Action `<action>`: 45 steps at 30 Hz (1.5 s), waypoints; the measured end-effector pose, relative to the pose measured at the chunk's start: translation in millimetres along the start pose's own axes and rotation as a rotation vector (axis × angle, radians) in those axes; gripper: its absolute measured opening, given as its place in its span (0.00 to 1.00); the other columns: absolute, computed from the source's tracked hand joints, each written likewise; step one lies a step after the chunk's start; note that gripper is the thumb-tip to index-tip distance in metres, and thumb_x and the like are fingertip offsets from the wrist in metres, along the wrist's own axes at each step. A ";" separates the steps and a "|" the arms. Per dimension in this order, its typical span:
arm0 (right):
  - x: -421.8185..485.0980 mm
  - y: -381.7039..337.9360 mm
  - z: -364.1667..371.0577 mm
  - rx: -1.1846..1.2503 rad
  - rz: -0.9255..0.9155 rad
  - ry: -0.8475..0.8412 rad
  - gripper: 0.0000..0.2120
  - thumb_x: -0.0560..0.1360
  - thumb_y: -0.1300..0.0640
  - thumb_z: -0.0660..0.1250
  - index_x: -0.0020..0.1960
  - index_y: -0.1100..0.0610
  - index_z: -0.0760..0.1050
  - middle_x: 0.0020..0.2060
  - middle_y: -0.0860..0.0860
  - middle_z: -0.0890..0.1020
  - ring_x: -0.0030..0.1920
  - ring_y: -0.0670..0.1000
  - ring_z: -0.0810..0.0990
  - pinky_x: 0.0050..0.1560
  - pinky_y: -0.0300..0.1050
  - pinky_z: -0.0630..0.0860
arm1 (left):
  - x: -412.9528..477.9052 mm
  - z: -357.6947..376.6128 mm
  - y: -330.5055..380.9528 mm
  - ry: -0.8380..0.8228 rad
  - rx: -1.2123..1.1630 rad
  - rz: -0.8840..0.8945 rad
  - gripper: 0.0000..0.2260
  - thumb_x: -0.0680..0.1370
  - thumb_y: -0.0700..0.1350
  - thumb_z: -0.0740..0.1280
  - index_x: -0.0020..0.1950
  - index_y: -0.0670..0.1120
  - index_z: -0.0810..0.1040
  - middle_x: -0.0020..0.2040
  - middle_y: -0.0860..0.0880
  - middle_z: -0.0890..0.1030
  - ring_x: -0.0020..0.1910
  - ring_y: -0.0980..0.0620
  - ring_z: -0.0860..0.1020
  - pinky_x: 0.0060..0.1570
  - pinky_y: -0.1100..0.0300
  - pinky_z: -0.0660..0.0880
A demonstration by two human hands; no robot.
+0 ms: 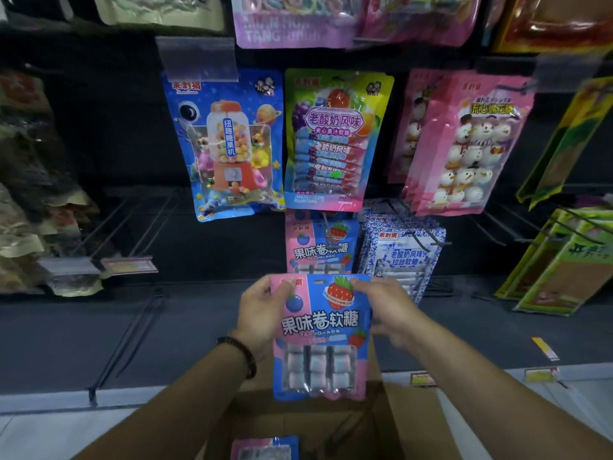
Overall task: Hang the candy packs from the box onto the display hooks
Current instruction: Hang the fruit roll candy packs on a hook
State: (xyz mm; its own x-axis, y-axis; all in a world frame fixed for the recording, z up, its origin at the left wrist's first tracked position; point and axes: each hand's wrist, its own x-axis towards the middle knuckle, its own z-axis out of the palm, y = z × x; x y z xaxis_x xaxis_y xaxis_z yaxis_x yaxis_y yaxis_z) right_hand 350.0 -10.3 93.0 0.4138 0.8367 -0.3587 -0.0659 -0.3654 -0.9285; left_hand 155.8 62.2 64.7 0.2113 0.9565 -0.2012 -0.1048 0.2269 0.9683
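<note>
Both hands, left hand (262, 313) and right hand (381, 310), pinch the candy pack (318, 336) by its top corners, long axis vertical, the hook (326, 227) straight above, equally near both.

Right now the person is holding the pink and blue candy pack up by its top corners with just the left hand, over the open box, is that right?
Not quite. In the head view both hands hold the candy pack: the left hand pinches its top left corner and the right hand its top right. The rest stands: it is pink and blue, held over the open box.
</note>
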 end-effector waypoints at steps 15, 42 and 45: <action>81.6 -14.1 -3.8 -0.270 -0.256 0.290 0.19 0.84 0.45 0.66 0.47 0.58 0.85 0.38 0.52 0.88 0.42 0.59 0.88 0.46 0.61 0.85 | 75.3 40.0 6.5 0.092 -0.003 0.017 0.06 0.81 0.49 0.74 0.53 0.49 0.88 0.45 0.44 0.90 0.42 0.43 0.89 0.32 0.56 0.82; 53.7 29.0 3.2 -0.738 -0.175 -0.177 0.12 0.81 0.46 0.70 0.62 0.48 0.80 0.56 0.46 0.84 0.54 0.48 0.83 0.55 0.46 0.81 | 116.1 38.9 28.2 0.154 0.471 0.041 0.21 0.85 0.57 0.63 0.40 0.43 0.76 0.37 0.46 0.80 0.29 0.53 0.78 0.31 0.61 0.72; 38.1 37.8 10.7 -0.778 -0.153 -0.203 0.12 0.80 0.46 0.70 0.61 0.48 0.81 0.56 0.47 0.85 0.55 0.50 0.84 0.59 0.49 0.82 | 81.0 6.6 37.6 0.029 0.545 -0.005 0.16 0.84 0.55 0.66 0.40 0.48 0.77 0.43 0.49 0.80 0.37 0.49 0.78 0.41 0.54 0.76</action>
State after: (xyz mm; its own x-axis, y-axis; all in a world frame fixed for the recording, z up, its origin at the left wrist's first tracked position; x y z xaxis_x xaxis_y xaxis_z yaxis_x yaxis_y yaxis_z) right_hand 353.6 12.2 43.2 0.1894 0.9307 -0.3130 0.6579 -0.3569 -0.6632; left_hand 175.4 147.0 85.8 0.1828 0.9621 -0.2024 0.4171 0.1106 0.9021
